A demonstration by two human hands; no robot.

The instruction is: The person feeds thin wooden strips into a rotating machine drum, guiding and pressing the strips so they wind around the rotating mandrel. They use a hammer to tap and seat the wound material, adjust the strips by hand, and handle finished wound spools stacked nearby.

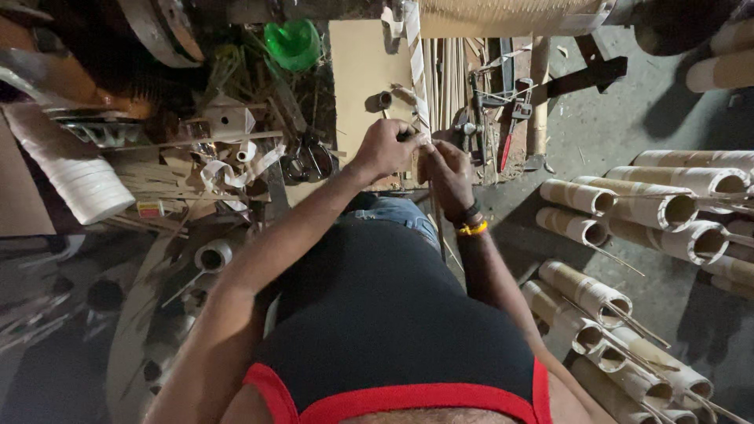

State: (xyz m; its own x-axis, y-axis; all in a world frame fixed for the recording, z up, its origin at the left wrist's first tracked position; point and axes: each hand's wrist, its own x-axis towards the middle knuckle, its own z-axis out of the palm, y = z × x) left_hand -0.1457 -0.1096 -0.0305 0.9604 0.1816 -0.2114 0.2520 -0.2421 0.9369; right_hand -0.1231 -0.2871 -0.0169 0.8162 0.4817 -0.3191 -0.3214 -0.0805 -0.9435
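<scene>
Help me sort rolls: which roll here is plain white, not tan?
The big white roll lying at the far left, beyond the left hand; the tubes stacked at right are all tan.

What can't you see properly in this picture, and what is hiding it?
- Head view: whatever the left hand and right hand pinch is covered by the fingers; each grip looks closed, but on what cannot be told.
- Head view: the thin stick below the hands runs out of sight over the lap.
- Head view: the cardboard tubes are cut off by the right edge.
- Head view: the dark lower left corner is blurred.
</scene>
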